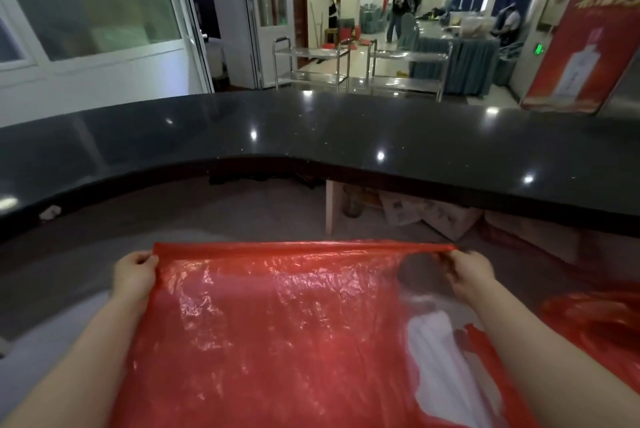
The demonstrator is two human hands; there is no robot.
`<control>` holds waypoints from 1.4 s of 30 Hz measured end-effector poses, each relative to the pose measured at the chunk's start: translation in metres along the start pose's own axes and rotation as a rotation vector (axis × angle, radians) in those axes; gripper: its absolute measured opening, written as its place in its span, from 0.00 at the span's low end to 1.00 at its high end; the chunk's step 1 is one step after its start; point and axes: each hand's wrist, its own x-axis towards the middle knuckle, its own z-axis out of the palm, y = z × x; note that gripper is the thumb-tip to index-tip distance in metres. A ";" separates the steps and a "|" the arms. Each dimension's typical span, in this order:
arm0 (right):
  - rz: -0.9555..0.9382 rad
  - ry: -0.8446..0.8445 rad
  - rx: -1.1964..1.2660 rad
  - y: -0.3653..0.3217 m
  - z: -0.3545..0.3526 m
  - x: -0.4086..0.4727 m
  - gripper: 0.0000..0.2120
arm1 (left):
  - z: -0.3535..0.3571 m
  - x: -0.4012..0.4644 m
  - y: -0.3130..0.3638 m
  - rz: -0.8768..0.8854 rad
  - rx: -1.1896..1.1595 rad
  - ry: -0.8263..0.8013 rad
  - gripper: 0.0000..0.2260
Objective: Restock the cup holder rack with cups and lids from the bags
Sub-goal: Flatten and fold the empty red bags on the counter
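Note:
A thin red plastic bag [277, 323] is stretched flat in front of me, its top edge pulled taut. My left hand [135, 271] pinches the bag's upper left corner. My right hand [467, 271] pinches the upper right corner. Through the bag's right side a pale white stack [440, 351] shows, too blurred to tell whether it is cups or lids. No cup holder rack is in view.
A curved black glossy counter [311, 136] runs across just beyond the bag. More red plastic [595, 320] lies at the right edge. Cardboard boxes [429, 212] sit under the counter. Steel trolleys [311, 63], draped tables and people stand far off in the hall.

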 end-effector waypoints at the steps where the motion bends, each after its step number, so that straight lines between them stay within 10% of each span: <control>1: 0.001 -0.006 -0.005 0.001 0.005 0.000 0.09 | 0.001 -0.001 -0.001 0.037 0.056 0.017 0.12; 9: -0.236 0.022 -0.284 0.025 0.028 -0.007 0.11 | 0.004 -0.017 -0.016 0.274 0.253 -0.048 0.15; 24: 0.027 0.111 0.017 0.019 0.006 -0.003 0.06 | 0.020 -0.002 -0.009 0.347 0.364 -0.142 0.18; 28: -0.329 0.269 -0.488 0.030 0.030 -0.026 0.26 | 0.046 -0.028 0.002 0.679 0.563 -0.234 0.14; 32: -0.646 -0.062 -0.851 0.066 0.082 -0.061 0.27 | 0.059 -0.043 -0.003 0.796 0.684 -0.315 0.09; 42: -0.725 -0.507 -1.686 0.145 0.120 -0.037 0.37 | 0.063 -0.025 -0.048 0.719 1.007 -0.551 0.26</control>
